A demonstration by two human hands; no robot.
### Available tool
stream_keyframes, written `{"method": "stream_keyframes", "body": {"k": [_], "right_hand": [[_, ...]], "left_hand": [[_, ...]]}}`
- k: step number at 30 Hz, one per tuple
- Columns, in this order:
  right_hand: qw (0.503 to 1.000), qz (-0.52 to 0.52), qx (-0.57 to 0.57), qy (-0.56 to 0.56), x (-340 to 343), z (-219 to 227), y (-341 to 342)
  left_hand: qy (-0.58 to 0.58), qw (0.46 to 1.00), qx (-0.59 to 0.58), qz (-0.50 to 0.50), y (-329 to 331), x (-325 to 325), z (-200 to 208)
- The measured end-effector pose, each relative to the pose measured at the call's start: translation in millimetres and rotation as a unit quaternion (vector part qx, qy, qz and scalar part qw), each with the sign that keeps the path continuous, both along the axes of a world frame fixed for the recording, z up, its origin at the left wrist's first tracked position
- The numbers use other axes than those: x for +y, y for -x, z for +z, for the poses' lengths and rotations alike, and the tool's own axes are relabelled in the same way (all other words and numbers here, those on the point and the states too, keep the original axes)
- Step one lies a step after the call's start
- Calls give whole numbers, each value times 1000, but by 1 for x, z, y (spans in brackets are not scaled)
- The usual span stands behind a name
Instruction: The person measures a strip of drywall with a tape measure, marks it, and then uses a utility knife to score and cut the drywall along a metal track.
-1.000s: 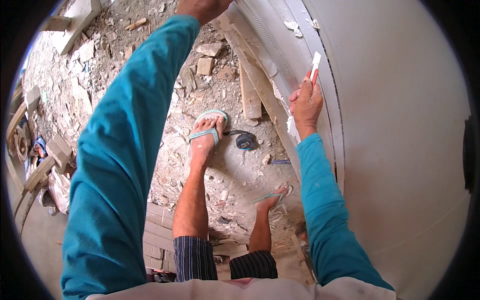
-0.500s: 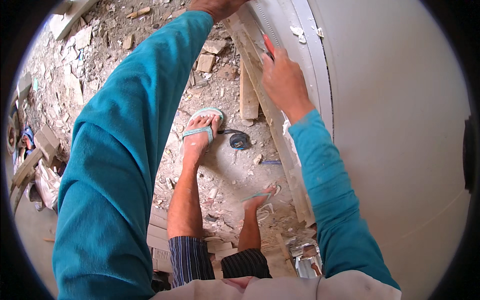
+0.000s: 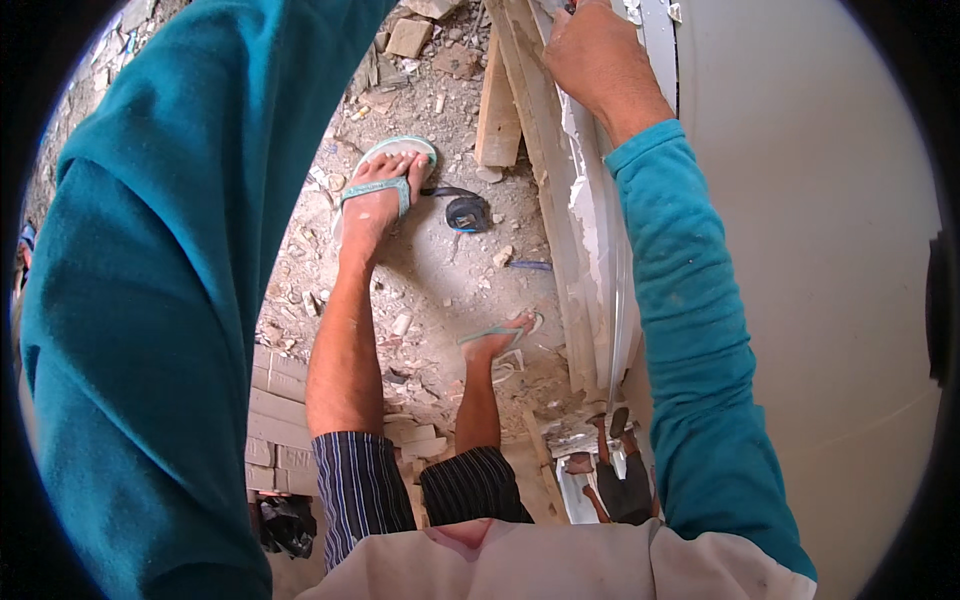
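Observation:
My right hand (image 3: pixel 607 62) is closed at the top edge, beside the white frame strip (image 3: pixel 658 45) of a large smooth pale panel (image 3: pixel 800 250). It grips a small red-handled tool, seen better in the earlier picture; now fingers and the picture's edge hide nearly all of it. Just left of that hand runs a long dusty wooden board (image 3: pixel 540 150) with flaking white material along its side. Only the teal sleeve (image 3: pixel 170 280) of my left arm shows, reaching up out of the top; my left hand lies beyond the picture.
On the rubble-strewn ground, a black tape measure (image 3: pixel 467 213) lies beside my sandalled foot (image 3: pixel 385 195). A wood offcut (image 3: pixel 498 110) leans near the board. Stacked bricks (image 3: pixel 278 390) and a black plastic bag (image 3: pixel 288 525) are at lower left. Another person (image 3: pixel 625 485) appears at lower right.
The view has tilted, shifting the ground scene up and left. My left hand has passed out of the top. My right hand has moved up, and its red tool is now mostly hidden.

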State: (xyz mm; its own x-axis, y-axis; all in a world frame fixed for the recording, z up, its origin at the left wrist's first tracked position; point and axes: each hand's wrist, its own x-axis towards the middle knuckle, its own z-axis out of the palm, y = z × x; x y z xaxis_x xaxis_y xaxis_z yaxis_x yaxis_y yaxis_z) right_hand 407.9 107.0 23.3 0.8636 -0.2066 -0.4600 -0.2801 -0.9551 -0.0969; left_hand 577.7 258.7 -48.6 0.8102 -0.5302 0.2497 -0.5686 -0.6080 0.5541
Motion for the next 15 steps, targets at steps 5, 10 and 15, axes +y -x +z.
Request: {"method": "stream_keyframes", "body": {"k": [5,10,15], "right_hand": [[995,-47,64,-53,-5,25,36],[989,-77,118,-40,-14,42,75],[987,-78,137,-38,-32,46,115]], "left_hand": [[5,1000,0,11,4,1,1],[-43,999,-1,18,6,0,3],[-42,999,-1,13,3,-1,0]]}}
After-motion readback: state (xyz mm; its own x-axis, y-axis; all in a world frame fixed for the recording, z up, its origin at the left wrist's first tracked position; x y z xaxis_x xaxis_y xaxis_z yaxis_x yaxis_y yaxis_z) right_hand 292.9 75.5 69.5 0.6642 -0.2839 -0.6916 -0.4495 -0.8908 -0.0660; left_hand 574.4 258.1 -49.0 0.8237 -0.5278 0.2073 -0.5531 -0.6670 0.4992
